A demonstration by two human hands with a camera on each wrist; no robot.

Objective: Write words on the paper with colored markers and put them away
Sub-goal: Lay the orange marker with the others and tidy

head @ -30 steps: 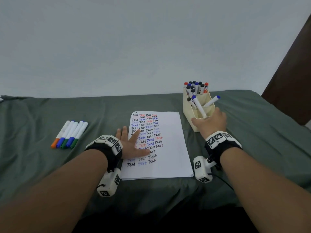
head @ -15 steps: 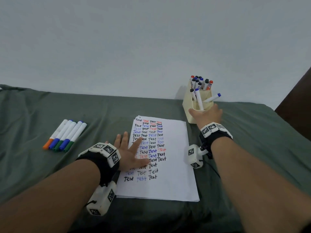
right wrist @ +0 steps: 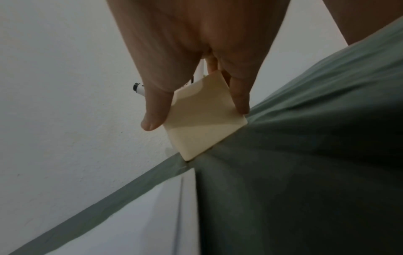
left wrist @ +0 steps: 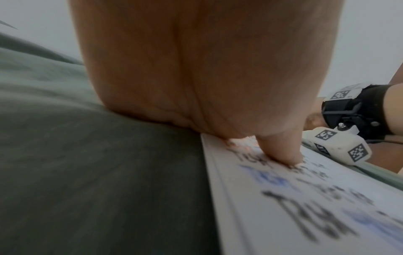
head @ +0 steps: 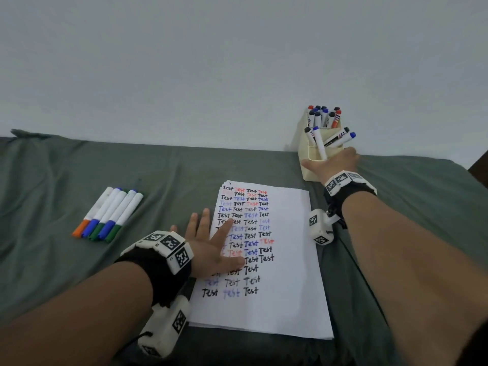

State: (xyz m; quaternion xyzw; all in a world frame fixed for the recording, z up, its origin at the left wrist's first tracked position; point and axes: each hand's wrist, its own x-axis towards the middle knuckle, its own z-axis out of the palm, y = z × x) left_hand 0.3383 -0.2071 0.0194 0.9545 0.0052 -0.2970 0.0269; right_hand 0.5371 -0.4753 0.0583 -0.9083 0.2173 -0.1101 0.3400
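Note:
A white paper stack (head: 285, 286) covered with rows of "Test" in black, blue and red lies on the green cloth. My left hand (head: 211, 241) rests flat on its left edge with the fingers spread and the thumb (left wrist: 281, 151) pressed on the sheet (left wrist: 305, 215). At the back right, my right hand (head: 335, 161) grips the cream marker holder (head: 310, 173). In the right wrist view the thumb (right wrist: 154, 110) is on one side of the holder (right wrist: 202, 117) and a finger on the other. Several capped markers (head: 320, 116) stand in it.
Several white markers (head: 108, 215) with orange, blue and green caps lie side by side on the cloth (head: 79, 273) to the left of the paper. A plain wall rises right behind the holder. A dark brown edge shows at the far right.
My right hand has moved away from me with the marker holder, which now stands close to the wall. The left hand has stayed on the paper.

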